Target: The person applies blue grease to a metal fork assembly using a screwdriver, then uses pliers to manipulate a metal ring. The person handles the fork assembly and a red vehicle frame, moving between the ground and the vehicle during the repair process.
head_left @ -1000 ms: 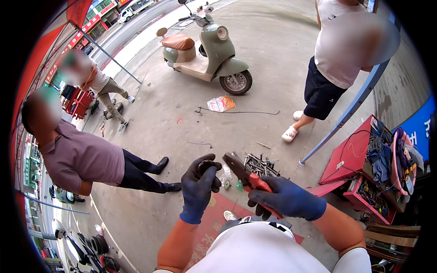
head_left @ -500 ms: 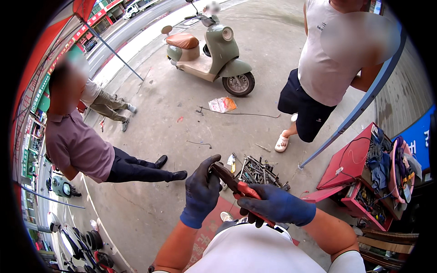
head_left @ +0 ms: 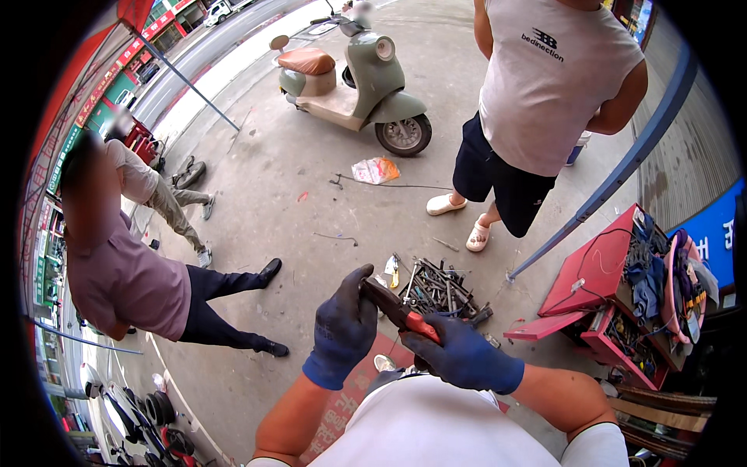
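Your right hand (head_left: 471,356) was clenched around the red handles of the pliers (head_left: 398,313), while your left hand (head_left: 341,335) was curled at their tip. I could not tell whether the left also gripped something, because its fingers hid that spot. The pliers were held up in front of your chest, their dark head slanting toward your left.

Past them on the ground lay the tools (head_left: 440,288), heaped with ragged edges, and a yellow-handled piece (head_left: 394,274) beside the heap's left edge. Under you, a red patch (head_left: 344,409) ran along the concrete (head_left: 268,194).

To your right, the cabinet (head_left: 580,268) had its drawer (head_left: 618,354) pulled out, so its corners narrowed the room on that side. The post (head_left: 638,150) came down near the cabinet's far edge. Just past the heap, a person in a white shirt (head_left: 556,86) stood close to the post.

To your left, a person in a purple shirt (head_left: 136,272) stood well apart from your hands, with a stretch of ground between. The widest room lay ahead, up to the scooter (head_left: 350,86), crossed by a wire (head_left: 336,237) and, farther off, a bag (head_left: 376,170).
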The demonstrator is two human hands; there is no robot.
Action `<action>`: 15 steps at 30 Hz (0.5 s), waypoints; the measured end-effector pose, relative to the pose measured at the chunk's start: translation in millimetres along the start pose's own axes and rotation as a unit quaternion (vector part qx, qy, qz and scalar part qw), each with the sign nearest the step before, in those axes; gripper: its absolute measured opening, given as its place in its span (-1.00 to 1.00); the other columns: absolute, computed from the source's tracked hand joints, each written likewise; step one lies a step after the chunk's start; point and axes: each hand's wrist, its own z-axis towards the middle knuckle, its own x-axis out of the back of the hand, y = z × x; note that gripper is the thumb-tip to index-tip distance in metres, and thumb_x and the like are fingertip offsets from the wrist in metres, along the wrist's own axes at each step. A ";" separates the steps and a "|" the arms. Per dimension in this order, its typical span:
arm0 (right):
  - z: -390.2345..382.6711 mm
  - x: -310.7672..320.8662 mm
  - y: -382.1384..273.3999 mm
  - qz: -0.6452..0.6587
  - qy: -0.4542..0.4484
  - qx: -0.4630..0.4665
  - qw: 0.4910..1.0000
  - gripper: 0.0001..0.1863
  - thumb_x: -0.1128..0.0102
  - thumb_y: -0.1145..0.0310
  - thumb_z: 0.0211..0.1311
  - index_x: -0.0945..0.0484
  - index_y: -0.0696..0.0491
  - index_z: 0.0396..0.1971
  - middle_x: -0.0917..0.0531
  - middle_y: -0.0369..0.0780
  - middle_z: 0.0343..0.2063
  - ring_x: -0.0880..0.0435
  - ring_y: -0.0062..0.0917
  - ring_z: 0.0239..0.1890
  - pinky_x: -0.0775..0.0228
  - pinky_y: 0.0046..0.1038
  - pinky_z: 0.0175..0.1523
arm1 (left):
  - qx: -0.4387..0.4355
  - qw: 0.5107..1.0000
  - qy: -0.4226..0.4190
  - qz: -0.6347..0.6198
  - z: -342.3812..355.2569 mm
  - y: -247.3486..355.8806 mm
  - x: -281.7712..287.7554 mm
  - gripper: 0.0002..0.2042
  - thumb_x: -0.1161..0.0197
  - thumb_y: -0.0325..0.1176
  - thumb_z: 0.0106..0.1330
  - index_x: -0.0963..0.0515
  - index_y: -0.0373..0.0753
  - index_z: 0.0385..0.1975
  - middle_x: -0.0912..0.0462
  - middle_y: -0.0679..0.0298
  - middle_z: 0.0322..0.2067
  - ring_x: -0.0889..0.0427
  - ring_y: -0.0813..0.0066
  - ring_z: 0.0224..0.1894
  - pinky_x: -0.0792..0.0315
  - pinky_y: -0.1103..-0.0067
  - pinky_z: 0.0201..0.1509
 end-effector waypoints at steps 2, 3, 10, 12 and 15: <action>4.5 0.9 11.2 0.031 -0.003 -0.026 0.999 -0.62 -0.14 0.13 0.39 -0.49 0.19 -0.12 -0.56 -0.26 -0.49 -0.51 -0.65 -0.49 -0.35 -0.51 -0.39 | -0.007 1.000 -0.015 0.024 2.2 -5.5 1.9 -0.64 -0.03 -0.57 0.25 -0.48 -0.31 0.07 -0.63 0.05 -0.50 -0.66 0.17 -0.52 -0.51 0.40 -0.43; 7.9 3.3 13.8 0.012 -0.010 -0.035 0.999 -0.62 -0.14 0.13 0.40 -0.48 0.19 -0.12 -0.56 -0.26 -0.48 -0.53 -0.65 -0.50 -0.37 -0.51 -0.40 | 0.007 0.999 -0.035 0.023 4.8 -7.9 4.4 -0.64 -0.02 -0.57 0.26 -0.47 -0.31 0.08 -0.64 0.07 -0.50 -0.67 0.21 -0.53 -0.52 0.42 -0.43; 9.5 14.5 -15.0 0.114 -0.105 -0.094 0.983 -0.63 -0.14 0.11 0.40 -0.42 0.13 -0.10 -0.60 -0.22 -0.41 -0.61 -0.62 -0.52 -0.52 -0.53 -0.42 | 0.150 0.968 -0.010 -0.201 7.3 7.5 5.6 -0.63 0.08 -0.58 0.28 -0.47 -0.41 0.07 -0.68 0.20 -0.36 -0.62 0.60 -0.49 -0.52 0.62 -0.46; 9.1 15.0 -16.7 0.134 -0.123 -0.102 0.978 -0.63 -0.14 0.11 0.40 -0.41 0.13 -0.08 -0.61 -0.22 -0.40 -0.62 -0.61 -0.50 -0.54 -0.54 -0.41 | 0.102 0.984 0.006 -0.142 5.4 3.3 4.9 -0.64 0.05 -0.56 0.29 -0.49 -0.33 0.07 -0.67 0.20 -0.45 -0.66 0.55 -0.50 -0.54 0.57 -0.42; 7.6 17.5 -16.9 0.143 -0.138 -0.113 0.974 -0.62 -0.14 0.11 0.40 -0.40 0.13 -0.08 -0.62 -0.21 -0.39 -0.63 -0.61 -0.49 -0.53 -0.55 -0.42 | 0.060 0.993 0.020 -0.096 3.6 3.2 5.1 -0.65 0.03 -0.56 0.29 -0.51 -0.29 0.06 -0.66 0.19 -0.49 -0.68 0.52 -0.51 -0.54 0.55 -0.40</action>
